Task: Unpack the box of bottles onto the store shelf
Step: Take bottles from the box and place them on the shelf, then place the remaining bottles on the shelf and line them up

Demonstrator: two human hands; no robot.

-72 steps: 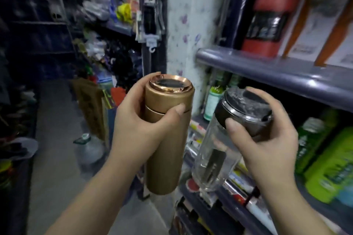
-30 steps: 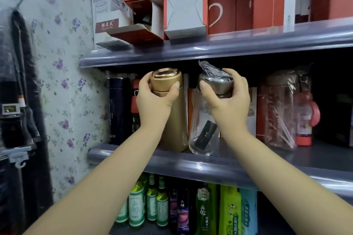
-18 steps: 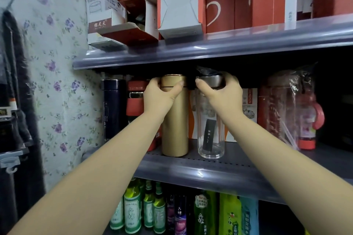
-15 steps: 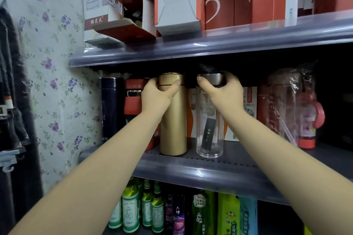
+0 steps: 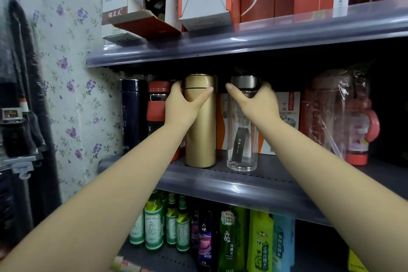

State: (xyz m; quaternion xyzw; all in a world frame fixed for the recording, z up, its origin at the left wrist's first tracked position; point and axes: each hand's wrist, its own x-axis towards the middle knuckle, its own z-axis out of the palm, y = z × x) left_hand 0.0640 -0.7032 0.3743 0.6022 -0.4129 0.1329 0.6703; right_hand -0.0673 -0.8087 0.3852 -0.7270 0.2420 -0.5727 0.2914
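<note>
Left hand [image 5: 181,108] gripped gold flask [image 5: 200,121] | right hand [image 5: 257,106] gripped clear bottle [image 5: 242,130] | both stood upright on shelf [image 5: 254,180], side by side | release pending; box not in view

A grey shelf [image 5: 242,180] crosses the middle of the frame. On it, left to right, stand a dark flask [image 5: 132,115], a red flask [image 5: 157,108], a gold flask [image 5: 201,130], a clear bottle [image 5: 242,143] and a wrapped pink bottle [image 5: 335,115]. An orange-and-white box [image 5: 289,108] stands behind the clear bottle.
</note>
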